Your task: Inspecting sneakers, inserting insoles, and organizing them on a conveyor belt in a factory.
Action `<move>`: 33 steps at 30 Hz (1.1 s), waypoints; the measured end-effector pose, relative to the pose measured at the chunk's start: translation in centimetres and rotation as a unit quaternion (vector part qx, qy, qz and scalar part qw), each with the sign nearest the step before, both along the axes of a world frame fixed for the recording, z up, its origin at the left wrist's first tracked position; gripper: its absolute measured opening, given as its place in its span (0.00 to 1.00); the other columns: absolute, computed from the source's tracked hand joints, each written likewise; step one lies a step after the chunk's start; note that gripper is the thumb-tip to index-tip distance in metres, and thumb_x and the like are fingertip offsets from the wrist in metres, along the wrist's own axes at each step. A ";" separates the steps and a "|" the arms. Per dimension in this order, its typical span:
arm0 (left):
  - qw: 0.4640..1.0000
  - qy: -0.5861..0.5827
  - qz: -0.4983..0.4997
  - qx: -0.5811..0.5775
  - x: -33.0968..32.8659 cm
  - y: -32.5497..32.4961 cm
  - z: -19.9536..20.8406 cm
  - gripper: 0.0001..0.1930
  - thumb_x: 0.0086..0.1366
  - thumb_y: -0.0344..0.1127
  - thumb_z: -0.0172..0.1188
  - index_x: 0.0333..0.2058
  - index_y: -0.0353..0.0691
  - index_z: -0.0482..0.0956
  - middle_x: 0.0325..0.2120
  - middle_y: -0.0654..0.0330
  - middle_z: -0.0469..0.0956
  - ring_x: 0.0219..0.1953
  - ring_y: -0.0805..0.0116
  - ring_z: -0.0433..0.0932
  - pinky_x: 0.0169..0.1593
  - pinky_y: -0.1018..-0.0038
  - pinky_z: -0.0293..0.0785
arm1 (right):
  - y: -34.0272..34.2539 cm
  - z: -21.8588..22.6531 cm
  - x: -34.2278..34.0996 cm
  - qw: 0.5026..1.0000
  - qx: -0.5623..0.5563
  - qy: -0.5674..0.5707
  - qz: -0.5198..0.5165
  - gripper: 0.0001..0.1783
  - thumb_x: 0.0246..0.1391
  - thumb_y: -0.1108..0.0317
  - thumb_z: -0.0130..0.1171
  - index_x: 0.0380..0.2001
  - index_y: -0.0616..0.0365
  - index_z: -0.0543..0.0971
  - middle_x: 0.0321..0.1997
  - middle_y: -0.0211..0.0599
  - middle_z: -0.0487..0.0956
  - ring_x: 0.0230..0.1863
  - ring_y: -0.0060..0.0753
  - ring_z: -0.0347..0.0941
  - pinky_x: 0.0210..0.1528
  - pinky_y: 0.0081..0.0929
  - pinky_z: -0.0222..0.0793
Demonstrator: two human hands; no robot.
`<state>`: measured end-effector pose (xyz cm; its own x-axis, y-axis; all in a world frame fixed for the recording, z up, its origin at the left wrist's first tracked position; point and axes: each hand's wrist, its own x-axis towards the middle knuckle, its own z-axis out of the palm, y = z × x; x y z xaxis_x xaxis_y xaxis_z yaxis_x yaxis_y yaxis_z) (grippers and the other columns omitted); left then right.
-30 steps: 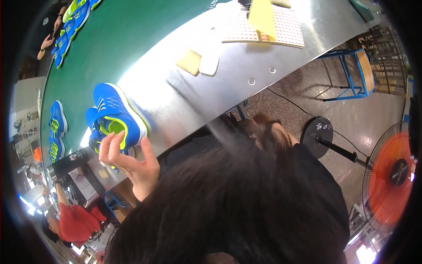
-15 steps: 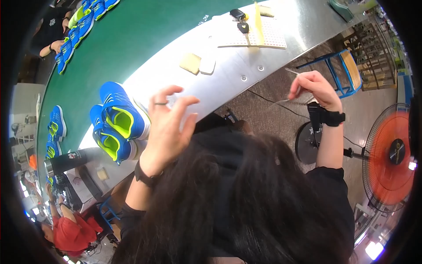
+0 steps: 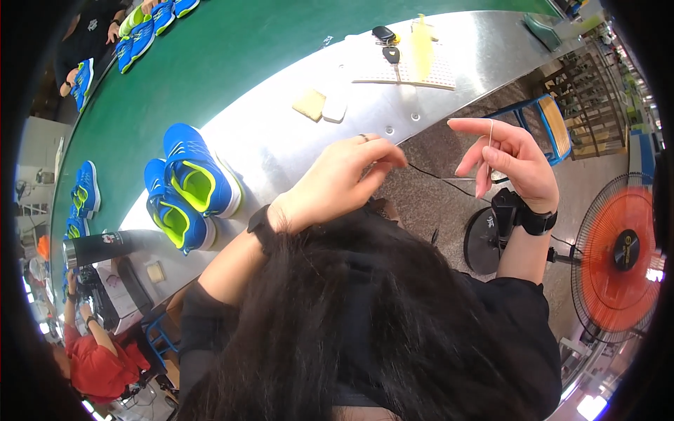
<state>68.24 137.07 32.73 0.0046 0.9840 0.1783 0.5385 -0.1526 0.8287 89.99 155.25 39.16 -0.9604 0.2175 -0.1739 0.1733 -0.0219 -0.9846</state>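
Before us stretches a green work surface (image 3: 281, 49), edged by a shiny metal ledge (image 3: 270, 151). An orange fan (image 3: 611, 252) stands to our right. To our left, two blue shoes (image 3: 193, 184) with lime linings sit side by side. Our left hand (image 3: 337, 175) curls near the ledge's edge, thumb and fingers close together; we cannot tell whether they pinch anything. Our right hand (image 3: 516, 161), raised past the edge, grips a thin pale thread (image 3: 491, 131), draped over its forefinger down to the thumb.

Bright light, white glare on metal tabletop (image 3: 277, 151), curved dark rim, edges apparently soft
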 end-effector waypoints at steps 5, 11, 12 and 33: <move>0.993 -0.071 -0.084 -0.043 2.1 3.2 -0.8 0.18 0.63 0.24 0.53 0.52 0.38 0.75 0.43 0.52 0.80 0.46 0.57 0.79 0.53 0.67 0.73 | -0.7 0.2 -0.6 0.998 0.014 0.062 -0.027 0.34 0.63 0.56 0.54 0.62 0.72 0.62 0.34 0.42 0.82 0.29 0.24 0.80 0.32 0.16 0.75; 0.971 -0.081 -0.156 -0.162 2.2 5.4 -2.8 0.11 0.66 0.33 0.54 0.45 0.44 0.82 0.39 0.54 0.82 0.42 0.57 0.80 0.48 0.65 0.74 | -0.1 -0.2 -2.0 0.983 -0.001 0.166 -0.081 0.31 0.63 0.57 0.52 0.62 0.68 0.65 0.38 0.38 0.83 0.33 0.23 0.79 0.34 0.15 0.70; 0.971 -0.086 -0.154 -0.164 2.0 5.6 -3.0 0.11 0.66 0.33 0.54 0.45 0.44 0.82 0.39 0.54 0.82 0.42 0.57 0.80 0.48 0.65 0.74 | 0.2 -0.3 -2.1 0.979 -0.012 0.192 -0.063 0.31 0.63 0.57 0.51 0.63 0.67 0.65 0.41 0.39 0.83 0.38 0.24 0.79 0.36 0.15 0.70; 0.886 -0.454 0.032 -0.093 1.0 6.5 10.9 0.20 0.74 0.45 0.47 0.55 0.38 0.68 0.47 0.52 0.76 0.50 0.57 0.77 0.55 0.67 0.75 | 4.5 -25.1 5.1 0.905 0.251 -0.344 0.014 0.23 0.55 0.60 0.57 0.51 0.64 0.77 0.45 0.47 0.82 0.50 0.38 0.78 0.52 0.32 0.71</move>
